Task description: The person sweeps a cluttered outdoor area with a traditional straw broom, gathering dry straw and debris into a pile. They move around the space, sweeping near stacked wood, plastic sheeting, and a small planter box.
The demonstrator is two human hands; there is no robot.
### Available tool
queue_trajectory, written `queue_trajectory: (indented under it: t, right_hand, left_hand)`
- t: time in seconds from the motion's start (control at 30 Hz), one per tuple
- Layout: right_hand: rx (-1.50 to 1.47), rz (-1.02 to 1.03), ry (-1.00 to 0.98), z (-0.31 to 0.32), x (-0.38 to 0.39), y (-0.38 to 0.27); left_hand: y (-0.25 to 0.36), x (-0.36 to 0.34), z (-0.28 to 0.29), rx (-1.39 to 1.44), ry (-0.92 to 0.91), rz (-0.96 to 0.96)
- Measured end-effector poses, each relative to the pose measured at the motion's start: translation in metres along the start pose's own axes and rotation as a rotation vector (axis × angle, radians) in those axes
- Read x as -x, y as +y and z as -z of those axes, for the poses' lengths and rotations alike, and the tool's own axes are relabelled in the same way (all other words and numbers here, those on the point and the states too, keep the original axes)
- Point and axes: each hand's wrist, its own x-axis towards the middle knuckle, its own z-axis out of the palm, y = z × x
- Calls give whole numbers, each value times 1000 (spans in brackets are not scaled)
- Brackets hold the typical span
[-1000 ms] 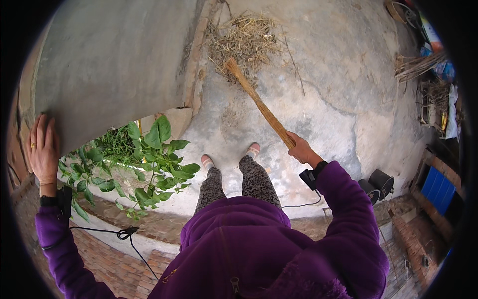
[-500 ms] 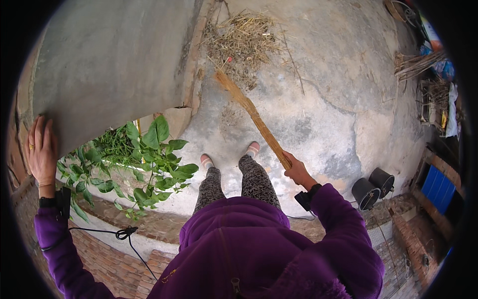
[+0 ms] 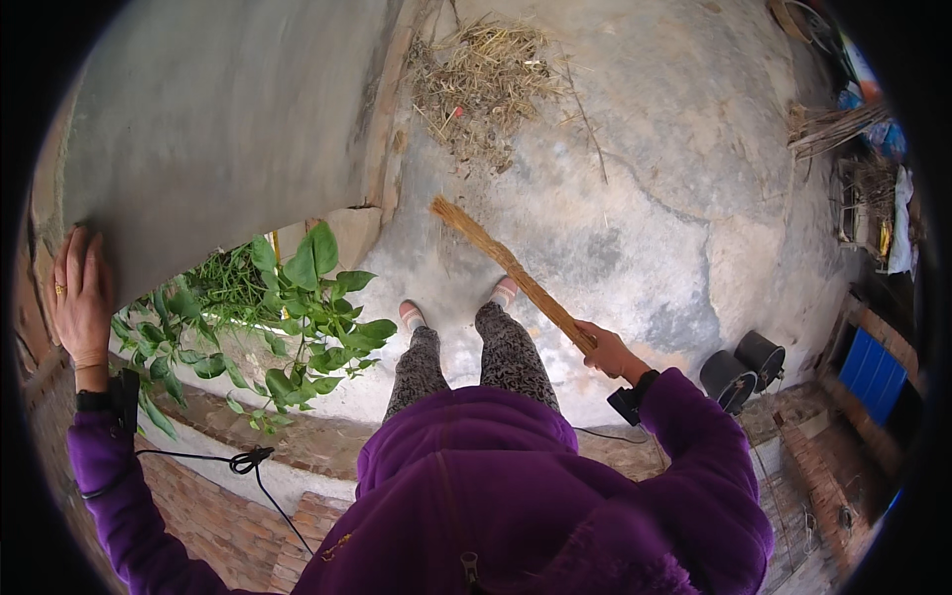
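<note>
A short straw hand broom (image 3: 516, 273) is gripped by one end in my right hand (image 3: 612, 353), its fingers wrapped round it. The broom slants up and left, with its far end over the concrete floor in front of my feet. Beyond that end lies a loose pile of straw and debris (image 3: 481, 84), with a small red bit in it; a gap of floor separates the two. My left hand (image 3: 81, 297), wearing a ring, rests with fingers stretched out on the edge of a smooth grey surface (image 3: 228, 119).
Leafy green plants (image 3: 317, 327) grow below the grey surface, left of my legs. Two black buckets (image 3: 742, 372) stand at the right. Bundled sticks (image 3: 833, 134) lie along the far right side, and a thin twig (image 3: 585, 119) lies beside the pile. A black cable (image 3: 250, 460) hangs near my left arm.
My right hand has drawn the broom back toward me and slightly right, so its far end has come away from the pile. My left hand stays on the grey surface's edge.
</note>
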Motion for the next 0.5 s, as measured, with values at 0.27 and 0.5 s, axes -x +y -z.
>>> queue_trajectory:
  t: [0.27, 0.5]
  right_hand:
    - [-54, 26, -39, -24, 0, 15]
    - [62, -17, -341, -65, -64, 5]
  left_hand:
    - [-3, 3, -2, -17, -63, 8]
    - [-2, 3, -3, -22, -72, 21]
